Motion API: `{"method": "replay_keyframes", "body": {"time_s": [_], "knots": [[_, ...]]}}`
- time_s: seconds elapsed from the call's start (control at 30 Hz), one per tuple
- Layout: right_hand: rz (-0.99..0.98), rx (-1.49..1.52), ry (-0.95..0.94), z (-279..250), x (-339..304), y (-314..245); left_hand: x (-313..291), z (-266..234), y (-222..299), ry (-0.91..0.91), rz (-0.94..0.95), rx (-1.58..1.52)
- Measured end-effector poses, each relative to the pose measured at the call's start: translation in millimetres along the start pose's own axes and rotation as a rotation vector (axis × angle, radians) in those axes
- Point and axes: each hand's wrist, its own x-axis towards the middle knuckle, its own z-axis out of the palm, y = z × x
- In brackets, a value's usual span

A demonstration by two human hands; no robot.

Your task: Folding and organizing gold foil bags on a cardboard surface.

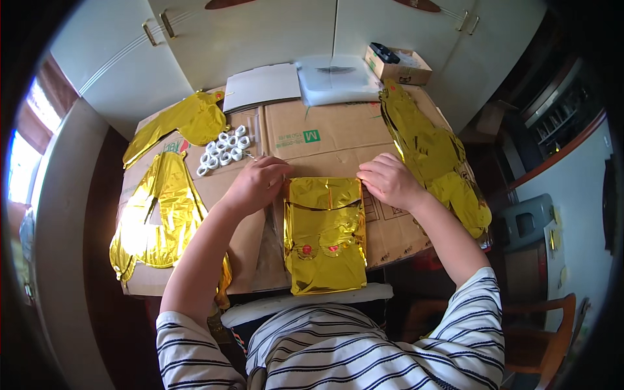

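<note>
Gold foil piece [325, 224] lies flat between my two hands, a creased rectangle running from the fingertips back toward me, to the near edge of the cardboard-covered tabletop [351, 146]. Left hand [266, 179]: fingers curled, nearly closed, apparently pinching the far left corner. Right hand [390, 182]: matching grip at the far right corner, thumb and fingertips together; exact thumb contact too small to tell.

Handling notes: thin film, likely to slip and wrinkle. Best to draw both corners apart evenly, hold the far edge square, and smooth the creases outward before adding any fold. Uneven pull would probably skew the rectangle.

Nearby: white rolls [236, 155] just beyond the left hand; more gold foil [429, 153] beyond the right.
</note>
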Motion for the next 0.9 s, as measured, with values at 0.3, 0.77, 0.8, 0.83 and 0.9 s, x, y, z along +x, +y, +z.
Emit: {"method": "replay_keyframes", "body": {"time_s": [0.3, 0.77, 0.8, 0.83, 0.9], "knots": [[-0.054, -0.014, -0.016, 2, 3, 0, -3, 1, 5, 0.006, 0.007, -0.011], [0.661, 0.510, -0.232, -2, 13, -1, -15, 12, 5, 0.101, -0.195, -0.070], [0.697, 0.546, -0.264, -3, 15, -1, -15, 12, 5, 0.104, -0.204, -0.074], [0.691, 0.561, -0.249, -1, 16, -1, -16, 12, 5, 0.105, -0.212, -0.080], [0.678, 0.591, -0.218, 7, 15, 1, -15, 13, 6, 0.107, -0.228, -0.092]]}}
